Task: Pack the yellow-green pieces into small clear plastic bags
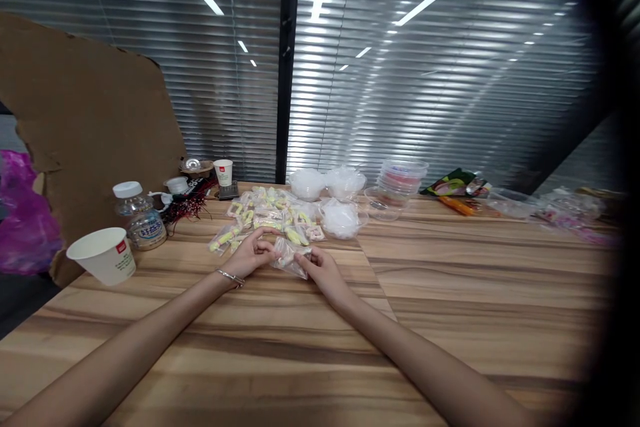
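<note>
Clear packet (290, 260) held at mid-worktop (300, 353), on the near side of a heap of packets (267, 210) with yellow and pink pieces. Left hand (249, 256): grip pinching its left edge. Right hand (324, 272): grip pinching its right edge. Judged progress: heaped pieces look bagged; held packet seems mid-handling. Cannot tell whether it is sealed or how many remain.

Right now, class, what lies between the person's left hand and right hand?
In the head view, a small clear bag lies between the left hand and the right hand, pinched by the right.
</note>
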A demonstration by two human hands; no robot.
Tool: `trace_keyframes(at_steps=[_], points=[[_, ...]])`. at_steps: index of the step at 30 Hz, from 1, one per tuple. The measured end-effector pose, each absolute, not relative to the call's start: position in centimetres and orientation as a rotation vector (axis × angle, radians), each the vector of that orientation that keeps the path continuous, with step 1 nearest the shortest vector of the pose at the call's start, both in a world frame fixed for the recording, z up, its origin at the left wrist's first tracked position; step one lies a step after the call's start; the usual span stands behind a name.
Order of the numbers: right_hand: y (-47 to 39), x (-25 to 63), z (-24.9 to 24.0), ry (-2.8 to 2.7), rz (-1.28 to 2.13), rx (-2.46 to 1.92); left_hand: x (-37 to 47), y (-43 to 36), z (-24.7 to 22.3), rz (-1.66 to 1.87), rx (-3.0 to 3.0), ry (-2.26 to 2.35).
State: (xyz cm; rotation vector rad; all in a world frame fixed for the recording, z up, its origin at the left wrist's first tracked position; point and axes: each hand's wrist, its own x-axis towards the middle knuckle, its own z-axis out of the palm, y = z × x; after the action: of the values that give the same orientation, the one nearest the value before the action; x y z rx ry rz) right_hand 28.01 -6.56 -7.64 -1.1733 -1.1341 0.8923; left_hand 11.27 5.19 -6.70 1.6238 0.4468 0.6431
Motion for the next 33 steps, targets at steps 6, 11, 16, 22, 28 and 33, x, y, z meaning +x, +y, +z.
trace_keyframes(at_steps=[6, 11, 16, 22, 28, 33], points=[[-6.7, 28.0, -7.6, -1.094, 0.916, -1.239, 11.5, 5.4, -7.0, 0.673, 1.581, 0.52], [-7.0, 28.3, -7.5, -1.082, 0.896, -1.228, 11.7, 5.8, -7.4, 0.756, 1.545, 0.479], [-6.7, 28.3, -7.7, -0.961, 1.01, -1.132, 11.7, 5.8, -7.2, 0.794, 1.54, 0.432], [-6.4, 28.3, -8.0, -0.85, 1.028, -1.077, 11.8, 6.0, -7.4, 0.765, 1.469, 0.421], [-6.3, 28.6, -8.0, -0.878, 0.96, -1.112, 11.7, 5.9, -7.1, 0.761, 1.566, 0.429], [-6.3, 28.6, -7.9, -1.023, 0.897, -1.138, 11.6, 5.3, -6.2, 0.74, 1.656, 0.396]])
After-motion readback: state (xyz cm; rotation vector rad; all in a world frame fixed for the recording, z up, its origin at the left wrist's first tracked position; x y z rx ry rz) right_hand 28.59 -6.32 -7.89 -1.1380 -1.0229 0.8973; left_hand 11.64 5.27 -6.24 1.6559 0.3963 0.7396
